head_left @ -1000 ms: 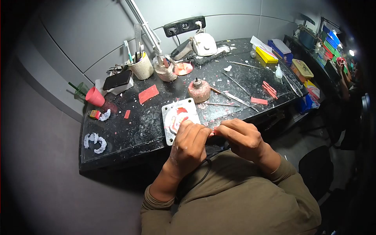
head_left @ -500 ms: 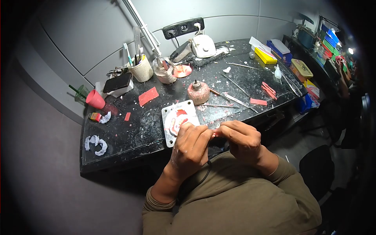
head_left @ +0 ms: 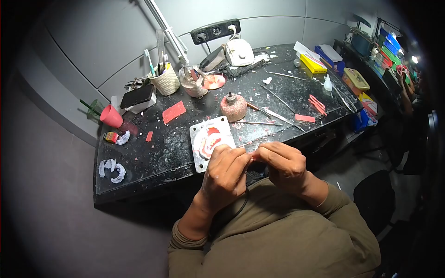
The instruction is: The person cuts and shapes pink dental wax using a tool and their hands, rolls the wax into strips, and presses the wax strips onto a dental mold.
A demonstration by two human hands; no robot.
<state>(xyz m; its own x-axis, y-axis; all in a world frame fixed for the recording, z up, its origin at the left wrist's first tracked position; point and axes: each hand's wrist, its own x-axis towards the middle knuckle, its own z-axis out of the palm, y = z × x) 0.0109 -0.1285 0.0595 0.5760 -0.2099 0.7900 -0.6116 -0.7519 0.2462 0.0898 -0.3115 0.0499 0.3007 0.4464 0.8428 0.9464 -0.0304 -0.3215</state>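
Note:
My left hand (head_left: pixel 227 173) and my right hand (head_left: pixel 282 164) meet at the fingertips by the bench's front edge. Both have their fingers curled into a pinch. Something small and pinkish shows between them, but the fingers cover most of it. Just behind my left hand lies a square metal plate (head_left: pixel 196 144) with corner holes. It bears a white plaster dental model (head_left: pixel 200 138) with red-pink wax (head_left: pixel 214 131) on it, partly hidden by my fingers.
Behind the plate stands a spirit burner (head_left: pixel 233 109), with a wax knife (head_left: pixel 282 119) to its right. Pink wax sheet (head_left: pixel 174 112) and strips (head_left: pixel 317 104) lie about. White arch-shaped pieces (head_left: pixel 118 173) sit at left. Another person's hand (head_left: pixel 402 74) shows far right.
The view has shifted very slightly. Both hands stay pinched together in nearly the same place, with only small finger movement.

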